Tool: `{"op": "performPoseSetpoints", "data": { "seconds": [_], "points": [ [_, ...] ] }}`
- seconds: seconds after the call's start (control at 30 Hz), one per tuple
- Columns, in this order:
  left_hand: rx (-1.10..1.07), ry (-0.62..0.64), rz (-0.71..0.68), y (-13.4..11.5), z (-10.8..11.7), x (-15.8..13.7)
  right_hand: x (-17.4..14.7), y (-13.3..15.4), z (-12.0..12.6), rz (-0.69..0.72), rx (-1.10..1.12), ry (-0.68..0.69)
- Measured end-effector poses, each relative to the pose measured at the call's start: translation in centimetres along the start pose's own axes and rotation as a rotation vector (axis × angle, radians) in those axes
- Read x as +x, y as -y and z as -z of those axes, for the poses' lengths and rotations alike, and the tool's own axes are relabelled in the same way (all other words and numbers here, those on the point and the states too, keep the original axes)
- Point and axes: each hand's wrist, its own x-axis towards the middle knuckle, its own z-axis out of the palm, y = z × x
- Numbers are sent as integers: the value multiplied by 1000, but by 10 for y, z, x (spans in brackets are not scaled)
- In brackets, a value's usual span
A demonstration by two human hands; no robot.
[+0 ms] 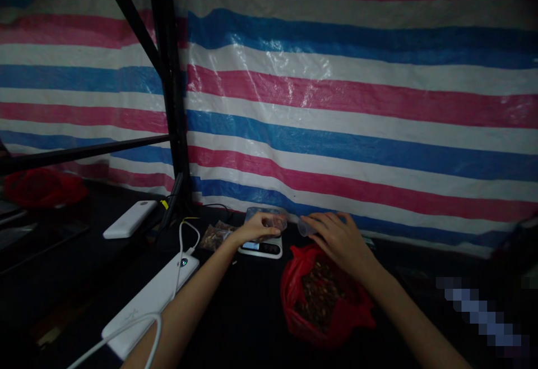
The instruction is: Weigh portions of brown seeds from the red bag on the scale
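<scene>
My left hand (258,227) is closed around a small clear plastic container (279,222), above a white digital scale (269,254) with a lit display. My right hand (334,231) grips a translucent plastic cup (306,227), tilted on its side, just right of the scale. Part of the cup is hidden by my fingers. Below my right hand, an open red plastic bag (290,307) holds a heap of small brown bits (321,290), too dark to name. Small clear bags (215,235) with brown contents lie left of the scale, by my left wrist.
A white power bank (151,304) with a white cable (180,268) lies by my left forearm. Another white power bank (130,220) lies farther left, near a black metal frame (170,88). At far left is a red bag (44,187). Striped plastic sheeting (336,105) hangs behind.
</scene>
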Motion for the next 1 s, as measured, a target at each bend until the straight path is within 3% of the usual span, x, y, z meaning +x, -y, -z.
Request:
{"op": "performPoseSetpoints", "data": {
  "seconds": [0.17, 0.27, 0.43, 0.57, 0.7, 0.77, 1.0],
  "points": [
    [426, -135, -51, 4, 27, 31, -42, -13, -19, -171, 155, 18],
    [659, -152, -15, 15, 36, 40, -65, -14, -38, -222, 245, 59],
    [684, -109, -14, 32, 34, 30, -90, -16, -63, -321, 338, 70],
    [659, -294, -76, 31, 30, 17, -100, -23, -67, -425, 397, 18],
    [555, -610, -176, 13, 16, -5, -101, -28, -64, -517, 487, -7],
    [507, -699, -202, 4, 2, -20, -100, -28, -63, -545, 536, -5],
    [504, -589, -138, -3, -50, -52, -98, -19, -63, -526, 580, 29]
  ]
}}
